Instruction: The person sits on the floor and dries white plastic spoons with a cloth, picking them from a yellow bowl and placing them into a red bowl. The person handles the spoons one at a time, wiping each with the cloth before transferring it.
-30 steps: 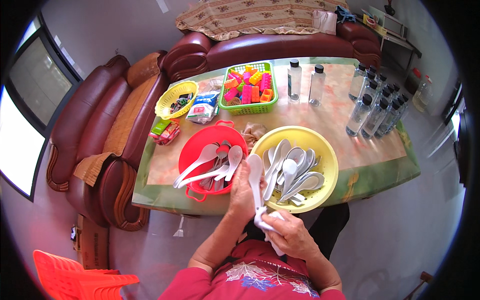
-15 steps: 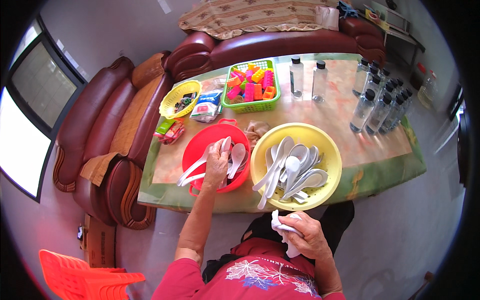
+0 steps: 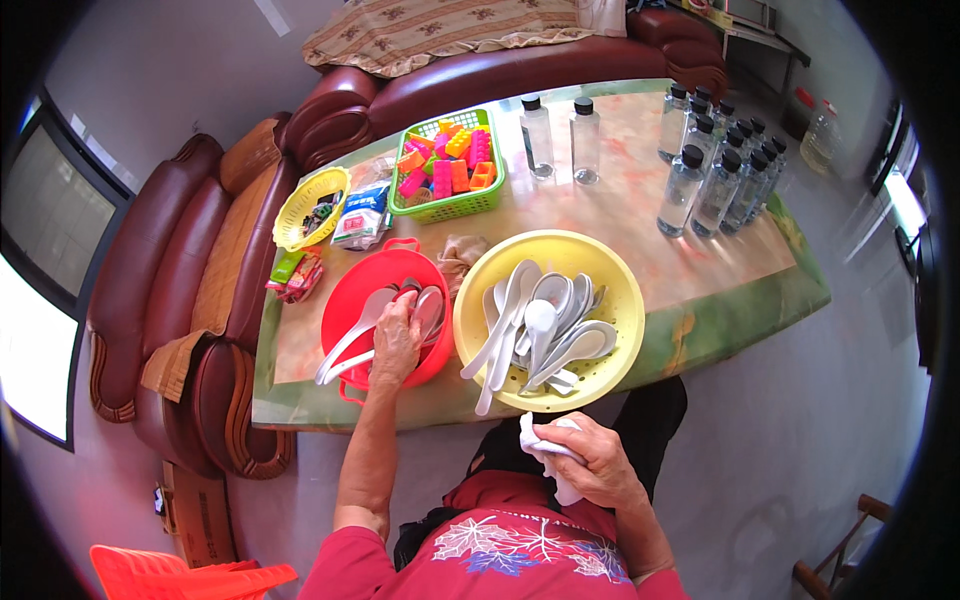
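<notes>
My left hand [image 3: 396,345] reaches into the red basket [image 3: 345,290], its fingers bent down and drawn together among the spoons there. What they pinch is hidden. To its left a white spoon [image 3: 357,332] leans with its handle over the rim, and a greyish spoon [image 3: 430,308] lies against its right side. In front of my body, my right hand [image 3: 600,462] is closed round a crumpled white cloth [image 3: 548,447]. Beyond it stands the yellow colander [image 3: 625,320], heaped with white and grey spoons [image 3: 540,325], several handles sticking out toward me.
Behind the basket are a green basket [image 3: 445,210] of toy bricks, a small yellow basket [image 3: 290,225], a white-and-blue packet [image 3: 362,215] and snack packets [image 3: 296,275]. Capped clear bottles [image 3: 684,190] crowd the table's right. A brown cloth [image 3: 462,258] lies between the two containers.
My left hand has lowered into the red basket; the white spoon it held up is no longer seen raised. The right hand still grips the cloth. The whole view has shifted.
</notes>
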A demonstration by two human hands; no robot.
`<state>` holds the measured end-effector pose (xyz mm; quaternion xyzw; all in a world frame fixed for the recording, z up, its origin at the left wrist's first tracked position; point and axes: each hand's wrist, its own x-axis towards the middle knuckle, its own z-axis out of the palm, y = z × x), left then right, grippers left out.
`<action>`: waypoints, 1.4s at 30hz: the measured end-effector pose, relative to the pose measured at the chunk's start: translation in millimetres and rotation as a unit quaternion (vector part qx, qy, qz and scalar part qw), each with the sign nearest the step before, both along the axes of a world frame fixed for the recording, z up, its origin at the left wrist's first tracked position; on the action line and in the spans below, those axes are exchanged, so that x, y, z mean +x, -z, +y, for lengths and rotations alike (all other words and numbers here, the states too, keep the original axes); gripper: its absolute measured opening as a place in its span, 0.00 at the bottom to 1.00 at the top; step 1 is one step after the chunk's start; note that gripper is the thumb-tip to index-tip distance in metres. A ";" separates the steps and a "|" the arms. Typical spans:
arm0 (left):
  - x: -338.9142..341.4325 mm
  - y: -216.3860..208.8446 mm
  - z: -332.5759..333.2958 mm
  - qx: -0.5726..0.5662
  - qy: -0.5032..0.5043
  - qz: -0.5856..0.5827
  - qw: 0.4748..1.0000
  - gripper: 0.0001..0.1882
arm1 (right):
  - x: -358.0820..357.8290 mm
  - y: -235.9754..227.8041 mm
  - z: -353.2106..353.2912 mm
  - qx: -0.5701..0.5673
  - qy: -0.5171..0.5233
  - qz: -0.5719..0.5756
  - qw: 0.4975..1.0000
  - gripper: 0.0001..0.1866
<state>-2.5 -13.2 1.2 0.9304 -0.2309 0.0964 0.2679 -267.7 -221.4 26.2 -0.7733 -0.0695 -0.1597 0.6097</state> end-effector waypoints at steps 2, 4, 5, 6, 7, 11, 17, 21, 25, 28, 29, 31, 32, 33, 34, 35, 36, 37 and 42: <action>-4.0 -4.5 -2.4 0.011 -0.020 -0.043 0.999 0.18 | -1.0 0.6 -0.5 0.000 0.002 0.002 1.000 0.19; -10.4 -12.2 -10.7 0.023 -0.030 -0.157 0.987 0.16 | -2.3 2.0 -2.2 -0.002 0.006 0.010 1.000 0.19; -14.4 -17.0 -15.2 0.028 -0.034 -0.213 0.976 0.16 | -2.6 2.6 -3.0 -0.004 0.008 0.007 1.000 0.19; -22.5 -26.0 -21.6 0.001 -0.030 -0.210 0.977 0.11 | -2.5 2.5 -3.5 -0.006 0.008 0.004 1.000 0.19; -33.3 -33.4 -29.9 -0.022 0.006 -0.185 0.983 0.10 | -2.6 3.7 -4.0 -0.008 0.008 0.001 1.000 0.19; -83.1 -48.9 -68.1 -0.068 0.144 -0.065 0.985 0.05 | -2.8 4.1 -3.2 0.000 0.004 0.000 1.000 0.19; -112.5 -32.7 -95.9 0.132 0.258 -0.071 0.954 0.10 | -9.7 2.1 -6.7 0.009 0.012 0.014 1.000 0.19; -110.9 -18.9 -99.2 0.213 0.239 -0.056 0.946 0.10 | -12.4 5.7 -7.7 0.019 0.024 0.004 1.000 0.19; -113.1 -17.6 -104.4 0.209 0.222 -0.054 0.951 0.10 | -12.5 11.1 -6.8 0.013 0.028 -0.011 0.999 0.18; -110.5 -13.8 -106.8 0.217 0.236 -0.077 0.944 0.09 | -13.0 8.9 -6.6 0.017 0.026 -0.007 0.999 0.18; -108.4 -13.0 -106.7 0.220 0.238 -0.072 0.943 0.08 | -13.2 8.7 -6.2 0.018 0.026 -0.007 0.999 0.18; -106.4 -13.3 -108.3 0.191 0.237 -0.061 0.951 0.07 | -14.6 8.7 -7.2 0.016 0.030 -0.006 0.999 0.18; -105.6 -14.5 -107.8 0.161 0.231 -0.054 0.958 0.06 | -14.9 8.9 -7.5 0.015 0.031 -0.006 0.999 0.18; -104.4 -15.3 -107.1 0.132 0.225 -0.047 0.964 0.05 | -15.2 9.7 -7.8 0.014 0.033 -0.007 0.999 0.18; -102.4 -16.3 -106.0 0.105 0.234 -0.049 0.965 0.06 | -15.4 10.4 -7.9 0.013 0.035 -0.007 0.999 0.18; -102.2 -20.1 -104.9 0.090 0.227 0.000 0.970 0.07 | -15.6 11.3 -7.8 0.014 0.037 -0.006 0.999 0.18; -103.7 -26.6 -103.8 0.075 0.218 0.048 0.972 0.07 | -15.5 11.9 -7.8 0.014 0.038 -0.005 0.999 0.18; -104.2 -30.9 -102.4 0.059 0.208 0.097 0.971 0.07 | -15.1 12.1 -7.8 0.015 0.039 -0.005 0.999 0.18; -108.4 -31.6 -92.6 -0.193 0.231 0.386 0.872 0.06 | -10.0 2.9 -11.7 0.058 0.100 -0.011 0.993 0.17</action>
